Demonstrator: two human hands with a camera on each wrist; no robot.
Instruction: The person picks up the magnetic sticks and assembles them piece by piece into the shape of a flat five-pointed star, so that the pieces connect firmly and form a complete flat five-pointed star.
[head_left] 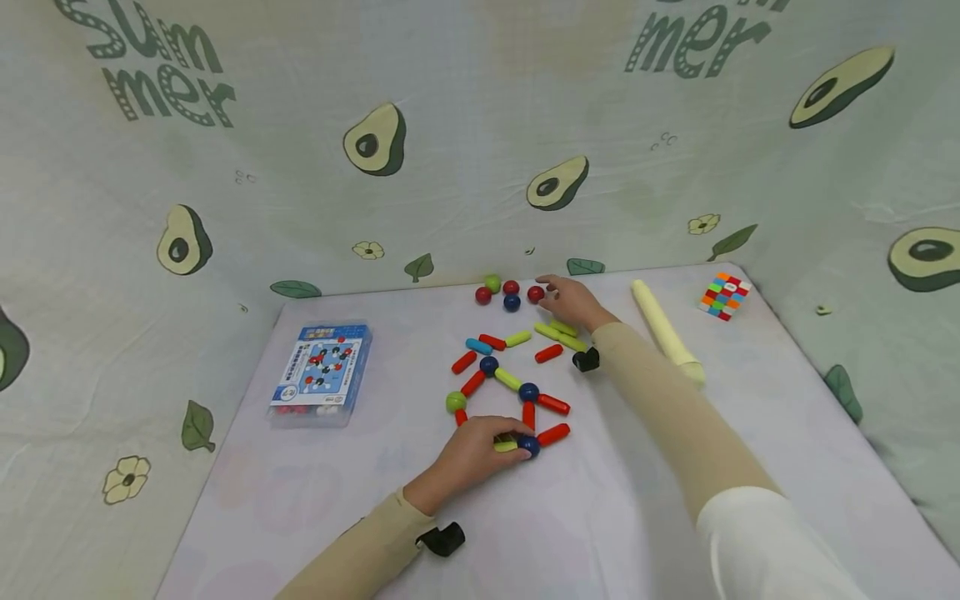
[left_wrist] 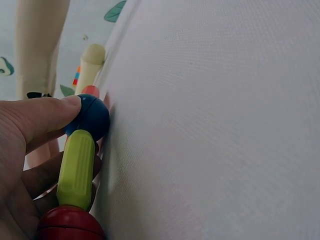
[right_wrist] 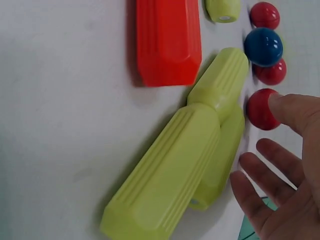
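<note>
Blue ball (head_left: 528, 447), mid tabletop (head_left: 577, 533): on my feed L hand (head_left: 471, 457) pinches it, prob. to steady the joined sticks (head_left: 507, 379); R hand (head_left: 573, 303), fingers loosely out, is at red ball (head_left: 536, 294) nr tabletop's back edge.

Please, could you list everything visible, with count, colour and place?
Table: one, whitish, centre
Patterned cloth: one, pale with avocados, behind table
Plastic box: one, blue and clear, table's left
Joined model: one, red, lime, blue, green, near centre
Loose balls: five (three red, one blue, one green), table's back
Loose sticks: eight (four lime, three red, one blue), behind model
Cylinder: one, pale yellow, right
Puzzle cube: one, multicoloured, far right
Wrist devices: two, black, at both wrists
Sleeves: two, beige, on forearms
Left hand: one, holding model's nearest blue ball
Right hand: one, at rightmost red ball
</note>
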